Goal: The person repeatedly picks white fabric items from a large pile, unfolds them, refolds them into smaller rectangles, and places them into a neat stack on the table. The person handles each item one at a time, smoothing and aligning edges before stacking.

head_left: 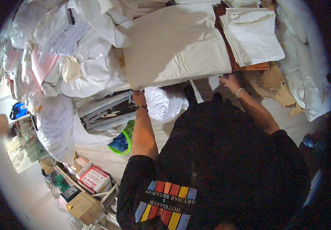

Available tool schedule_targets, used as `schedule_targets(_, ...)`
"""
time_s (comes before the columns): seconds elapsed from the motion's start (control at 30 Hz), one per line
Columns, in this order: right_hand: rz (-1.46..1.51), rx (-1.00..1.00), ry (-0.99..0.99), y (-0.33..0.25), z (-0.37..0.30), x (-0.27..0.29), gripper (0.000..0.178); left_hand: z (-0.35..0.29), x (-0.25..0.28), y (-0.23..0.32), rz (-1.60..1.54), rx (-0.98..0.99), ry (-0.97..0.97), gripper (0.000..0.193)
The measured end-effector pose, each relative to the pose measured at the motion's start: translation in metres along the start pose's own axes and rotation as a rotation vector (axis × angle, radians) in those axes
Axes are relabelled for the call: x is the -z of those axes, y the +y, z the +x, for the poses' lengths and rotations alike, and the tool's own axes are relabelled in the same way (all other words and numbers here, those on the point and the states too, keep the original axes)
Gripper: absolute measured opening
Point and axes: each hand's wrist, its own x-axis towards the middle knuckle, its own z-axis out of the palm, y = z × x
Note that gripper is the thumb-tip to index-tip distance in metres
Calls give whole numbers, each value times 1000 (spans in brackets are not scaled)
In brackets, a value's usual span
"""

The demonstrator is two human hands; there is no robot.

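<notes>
Two bare hands on this one, both along the near edge of a big folded cream cloth lying on the worktop. Left hand is at the near edge toward the left corner, right by a grey metal frame, fingers bent, but honestly can't tell if its grip is closed on fabric. Right hand is just by the near right corner; can't tell its grip either. Stack of folded white cloths sits to the right, and a green basket is lower down.
</notes>
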Motion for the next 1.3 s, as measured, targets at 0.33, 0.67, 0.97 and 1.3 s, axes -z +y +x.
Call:
schedule_targets(0.33, -41, -97, 217, 15, 11, -20, 57, -21, -5, 2, 99, 175, -33, 24)
schedule_targets(0.67, 203, -141, 102, 6, 2, 0, 51, -14, -13, -66, -768, 206, 15, 25)
schedule_targets(0.97, -429, 3, -48, 29, -7, 14, 54, -82, -44, -32, -506, 156, -7, 46)
schedule_targets(1.3, 328, 254, -316, 31, -48, 19, 28, -106, -14, -42, -289, -45, 306, 27)
